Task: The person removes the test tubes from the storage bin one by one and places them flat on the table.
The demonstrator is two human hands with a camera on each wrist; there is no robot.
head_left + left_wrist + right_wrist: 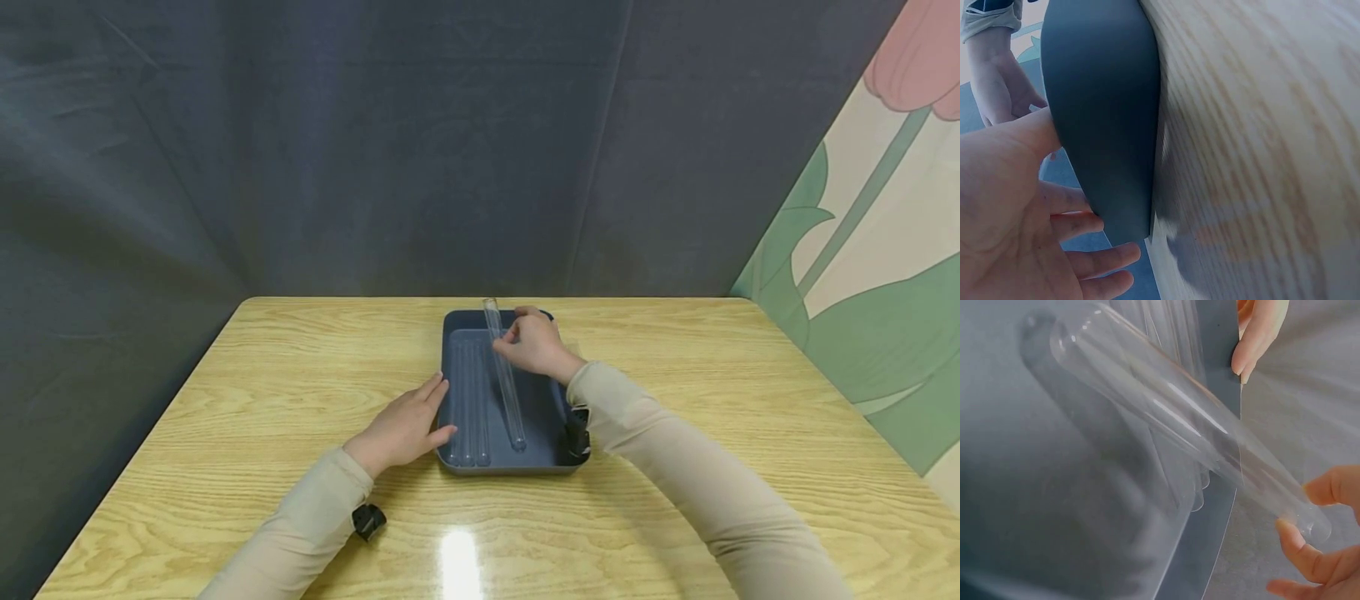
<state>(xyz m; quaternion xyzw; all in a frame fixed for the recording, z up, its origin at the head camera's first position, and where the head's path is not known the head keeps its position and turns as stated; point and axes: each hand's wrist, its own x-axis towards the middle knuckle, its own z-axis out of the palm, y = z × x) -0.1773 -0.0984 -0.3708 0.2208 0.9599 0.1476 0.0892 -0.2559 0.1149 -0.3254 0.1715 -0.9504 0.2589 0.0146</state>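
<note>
A clear test tube (509,402) slants over a dark blue tray (510,471), its rounded end low and its open end raised past the tray's far rim. My right hand (534,343) pinches this tube near the raised end between thumb and finger, as the right wrist view shows at the tube's end (1310,519). Several more clear test tubes (468,408) lie side by side lengthwise along the tray's left part. My left hand (405,423) rests at the tray's left rim, fingers extended; in the left wrist view its fingers (1079,222) lie along the tray's outer wall (1104,119).
The tray stands on a wood-grain table (300,400) near its back edge. A dark cloth (420,150) hangs behind, and a flower-patterned panel (862,292) borders the right side. Black wrist devices (369,522) sit under both sleeves.
</note>
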